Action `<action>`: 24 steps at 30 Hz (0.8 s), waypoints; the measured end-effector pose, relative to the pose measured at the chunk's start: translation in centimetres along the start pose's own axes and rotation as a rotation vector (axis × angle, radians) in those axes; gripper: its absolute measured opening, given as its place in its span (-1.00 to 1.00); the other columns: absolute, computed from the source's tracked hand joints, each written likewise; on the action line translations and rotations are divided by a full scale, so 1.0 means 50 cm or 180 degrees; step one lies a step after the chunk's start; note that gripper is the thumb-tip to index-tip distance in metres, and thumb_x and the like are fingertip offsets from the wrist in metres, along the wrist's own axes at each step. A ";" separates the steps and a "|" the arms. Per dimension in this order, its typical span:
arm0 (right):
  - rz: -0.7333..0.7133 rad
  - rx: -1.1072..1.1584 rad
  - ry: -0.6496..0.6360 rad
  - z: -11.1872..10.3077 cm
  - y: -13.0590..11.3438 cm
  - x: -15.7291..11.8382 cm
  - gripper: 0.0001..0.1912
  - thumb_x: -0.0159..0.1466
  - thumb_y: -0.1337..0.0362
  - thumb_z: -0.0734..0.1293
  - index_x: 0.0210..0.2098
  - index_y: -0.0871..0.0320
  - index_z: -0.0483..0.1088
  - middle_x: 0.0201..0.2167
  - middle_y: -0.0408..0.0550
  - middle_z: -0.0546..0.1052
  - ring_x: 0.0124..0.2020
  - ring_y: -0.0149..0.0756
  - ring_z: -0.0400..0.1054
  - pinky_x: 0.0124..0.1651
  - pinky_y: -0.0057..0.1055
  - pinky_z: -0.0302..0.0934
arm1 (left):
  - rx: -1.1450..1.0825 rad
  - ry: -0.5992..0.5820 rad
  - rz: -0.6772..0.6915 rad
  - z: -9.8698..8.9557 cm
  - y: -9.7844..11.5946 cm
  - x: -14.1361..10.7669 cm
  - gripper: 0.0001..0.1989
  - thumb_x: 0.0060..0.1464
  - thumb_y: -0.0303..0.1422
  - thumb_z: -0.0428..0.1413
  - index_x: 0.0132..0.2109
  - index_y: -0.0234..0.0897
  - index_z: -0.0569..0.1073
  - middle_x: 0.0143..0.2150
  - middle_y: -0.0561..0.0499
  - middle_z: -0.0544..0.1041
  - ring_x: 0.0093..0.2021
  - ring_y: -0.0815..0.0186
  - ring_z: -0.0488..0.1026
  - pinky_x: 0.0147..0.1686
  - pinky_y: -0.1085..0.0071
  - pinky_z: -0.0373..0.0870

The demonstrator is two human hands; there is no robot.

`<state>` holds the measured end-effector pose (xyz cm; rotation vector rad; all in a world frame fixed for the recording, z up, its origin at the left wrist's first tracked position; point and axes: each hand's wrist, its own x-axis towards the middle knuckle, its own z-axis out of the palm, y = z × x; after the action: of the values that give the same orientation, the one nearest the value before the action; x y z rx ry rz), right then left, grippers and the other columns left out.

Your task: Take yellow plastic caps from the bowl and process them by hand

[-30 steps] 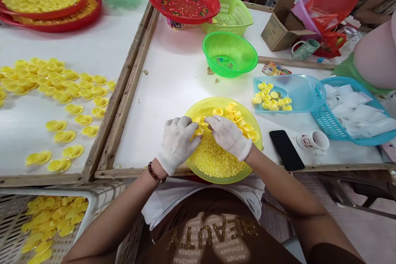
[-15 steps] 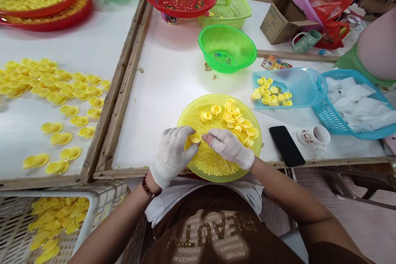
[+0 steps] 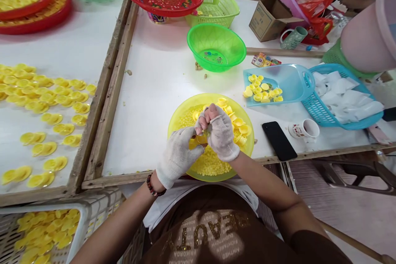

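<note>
My left hand point(image 3: 179, 154), in a white glove with bare fingertips, pinches a small yellow plastic cup-shaped piece point(image 3: 195, 143) above the yellow bowl point(image 3: 173, 123). Right beside it and slightly higher is my right hand point(image 3: 220, 134), gloved the same way. Its fingers are curled together over the piece, and a bit of yellow shows between them, too small to name. Small yellow beads point(image 3: 212, 164) fill the bowl's lower part. More yellow cup-shaped pieces point(image 3: 243, 128) are heaped on the beads along the bowl's right side, partly hidden behind my right hand.
A black phone point(image 3: 279, 141) and a mug point(image 3: 305, 128) lie to the right. Beyond are a blue scoop tray point(image 3: 293, 80) with yellow pieces, a blue basket point(image 3: 343, 121) of white packets and a green bowl point(image 3: 216, 47). Paired yellow pieces point(image 3: 43, 148) cover the left table past a wooden edge point(image 3: 105, 90).
My right hand has risen and turned, its fingers curling in over the cup-shaped piece. My left hand still pinches the piece. The whole view has shifted a little to the right.
</note>
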<state>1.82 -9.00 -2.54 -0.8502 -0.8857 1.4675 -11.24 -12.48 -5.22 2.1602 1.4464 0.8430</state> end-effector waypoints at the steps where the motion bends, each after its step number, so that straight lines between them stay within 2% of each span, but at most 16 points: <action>1: 0.0021 -0.0008 0.0006 -0.003 0.000 0.000 -0.45 0.32 -0.24 0.25 -0.49 0.06 0.10 -0.58 -0.25 0.19 -0.55 -0.40 0.22 -0.47 -0.40 0.17 | -0.0009 0.0008 -0.0016 0.001 -0.001 0.000 -0.79 0.04 -0.39 0.23 -0.16 -0.24 0.41 -0.24 -0.04 0.57 -0.22 0.14 0.53 -0.18 0.23 0.45; 5: -0.0035 -0.0084 -0.0047 -0.027 -0.016 -0.003 -0.48 0.35 -0.19 0.23 -0.49 0.06 0.08 -0.56 -0.23 0.25 -0.49 -0.37 0.31 -0.35 -0.35 0.25 | -0.0126 -0.0004 0.0007 -0.004 -0.003 -0.004 -0.76 0.09 -0.37 0.21 -0.08 -0.24 0.42 -0.15 -0.06 0.60 -0.13 0.12 0.55 -0.09 0.19 0.48; 8: -0.0137 -0.0723 -0.0155 -0.063 -0.033 -0.016 -0.56 0.43 -0.07 0.16 -0.46 0.07 0.14 -0.52 -0.20 0.33 -0.43 -0.36 0.34 -0.25 -0.33 0.27 | -0.0251 0.0038 -0.0019 -0.013 -0.005 -0.010 -0.75 0.13 -0.37 0.18 -0.02 -0.22 0.41 -0.06 -0.07 0.59 -0.04 0.13 0.55 0.00 0.17 0.49; 10: -0.0144 -0.1788 -0.0518 -0.088 -0.041 -0.031 -0.63 0.47 0.05 0.15 -0.42 0.09 0.22 -0.48 -0.17 0.38 -0.40 -0.35 0.33 -0.23 -0.33 0.24 | -0.0361 0.0125 -0.0025 -0.019 -0.010 -0.014 -0.75 0.15 -0.38 0.16 -0.01 -0.22 0.40 0.00 -0.08 0.58 0.02 0.15 0.54 0.07 0.16 0.48; 13: -0.0281 -0.3934 -0.1447 -0.108 -0.047 -0.057 -0.76 0.44 0.23 0.19 -0.35 0.13 0.34 -0.38 -0.08 0.45 -0.34 -0.29 0.34 -0.23 -0.31 0.21 | -0.0429 0.0269 0.0002 -0.025 -0.021 -0.018 -0.76 0.15 -0.40 0.15 -0.02 -0.22 0.40 0.03 -0.09 0.57 0.06 0.16 0.53 0.11 0.16 0.47; 15: -0.0450 -0.5073 -0.1984 -0.105 -0.046 -0.074 -0.84 0.42 0.22 0.25 -0.22 0.16 0.40 -0.26 0.00 0.49 -0.29 -0.22 0.38 -0.25 -0.28 0.20 | -0.0369 0.0331 -0.0003 -0.028 -0.029 -0.019 -0.76 0.15 -0.40 0.16 -0.02 -0.22 0.40 0.02 -0.08 0.57 0.05 0.16 0.53 0.10 0.15 0.48; 17: -0.0528 -0.5699 -0.2390 -0.092 -0.042 -0.086 -0.76 0.39 0.13 0.30 -0.09 0.17 0.41 -0.16 0.07 0.51 -0.27 -0.16 0.41 -0.29 -0.26 0.21 | -0.0294 0.0362 -0.0010 -0.033 -0.034 -0.021 -0.77 0.16 -0.39 0.17 -0.03 -0.22 0.41 0.01 -0.08 0.58 0.03 0.16 0.53 0.08 0.15 0.48; 20: -0.0424 -0.5944 -0.2818 -0.076 -0.035 -0.088 -0.70 0.38 0.08 0.31 -0.07 0.20 0.41 -0.18 0.08 0.53 -0.34 -0.16 0.43 -0.37 -0.28 0.19 | -0.0218 0.0474 -0.0060 -0.051 -0.043 -0.029 -0.77 0.17 -0.35 0.19 -0.02 -0.24 0.42 0.00 -0.07 0.58 0.01 0.18 0.54 0.08 0.19 0.48; 24: -0.0246 -0.5401 -0.3144 -0.086 -0.031 -0.061 -0.87 0.40 0.30 0.25 -0.13 0.19 0.41 -0.25 0.01 0.57 -0.32 -0.25 0.43 -0.32 -0.34 0.21 | 0.0041 0.0770 -0.0341 -0.110 -0.078 -0.056 -0.72 0.18 -0.27 0.21 0.01 -0.24 0.46 -0.03 -0.05 0.59 -0.03 0.20 0.55 0.08 0.23 0.48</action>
<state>6.57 -11.72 -3.05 -1.1287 -3.0220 0.6919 -18.42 -13.59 -4.35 2.0243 1.6706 1.0875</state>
